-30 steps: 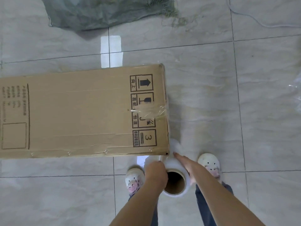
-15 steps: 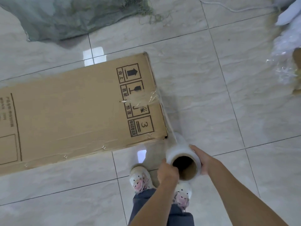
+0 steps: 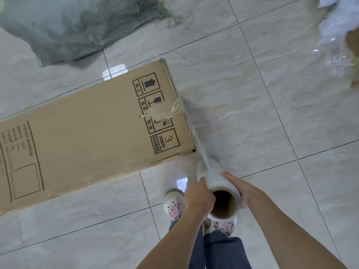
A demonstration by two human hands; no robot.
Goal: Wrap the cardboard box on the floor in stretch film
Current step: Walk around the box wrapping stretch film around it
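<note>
The cardboard box (image 3: 93, 136) lies flat on the tiled floor (image 3: 252, 105), long side running left, its right end nearest your feet. A crumpled tail of film (image 3: 161, 111) is stuck on the top face over the printed handling symbols, and a taut strip runs from there down the right end edge to the stretch film roll (image 3: 215, 183).

You hold the roll upright just off the box's near right corner, its open cardboard core (image 3: 223, 202) facing you. Your left hand (image 3: 198, 197) is clenched around the roll's left side near the top rim. Your right hand (image 3: 240, 189) cups the right side with fingers (image 3: 228, 175) laid flat along the film.

Handling notes:
- The roll appears light and rigid at the core, but the outer film is slick and tacky against itself. Grip at the core rim, not the unwinding layer, so the film pays out freely.
- The film is thin and soft; it likely necks into a rope under tension, as the strip already does. Keep the roll axis parallel to the box edge so it spreads wide.
- The box looks stiff but long. Its weight cannot be judged. Expect to lift one end to pass the roll beneath.
- The anchor tail looks weakly bonded; a hard pull may peel it off.

Loose clear plastic (image 3: 338, 41) lies at the upper right, well apart.
</note>
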